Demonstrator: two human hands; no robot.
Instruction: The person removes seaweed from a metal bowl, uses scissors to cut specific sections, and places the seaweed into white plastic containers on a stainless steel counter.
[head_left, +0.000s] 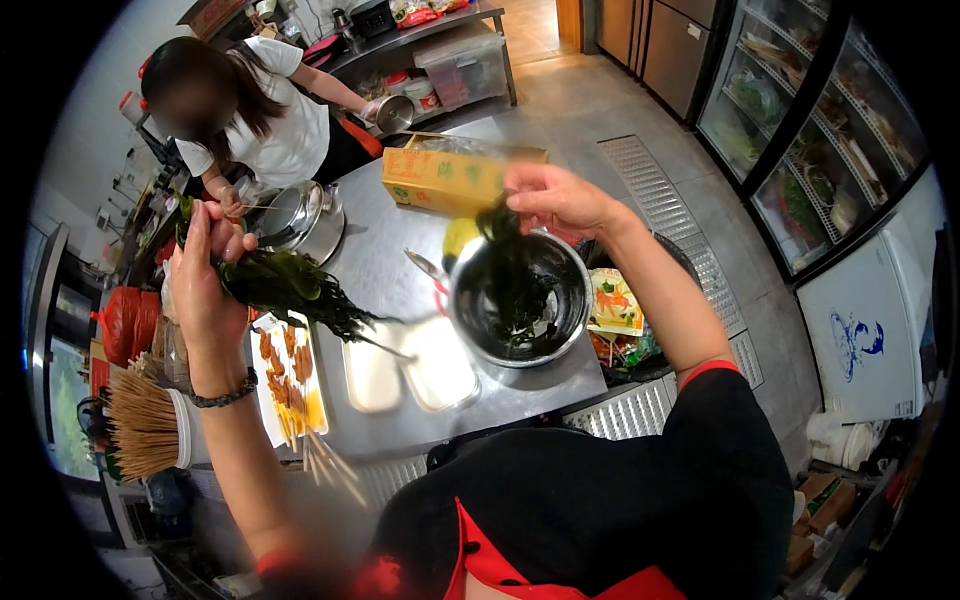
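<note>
Dark green seaweed (289, 289) hangs from my left hand (214, 262), raised at the left, with a thin stick end showing beyond its lower tip. My right hand (559, 199) pinches another dark, blurred strand of seaweed (506, 232) over a steel bowl (581, 300). More dark green pieces lie inside the bowl. Two white trays, the left tray (367, 375) and the right tray (442, 367), lie side by side left of the bowl. Farther left, a white tray (319, 405) holds several skewers of reddish-brown food (281, 364) in yellowish liquid.
A co-worker (262, 112) stands across the steel table (375, 225), near a steel pot (326, 232). A cardboard box (442, 176) sits at the far edge. A tub of bamboo sticks (142, 424) is at left; a bin with wrappers (615, 300) stands right of the bowl.
</note>
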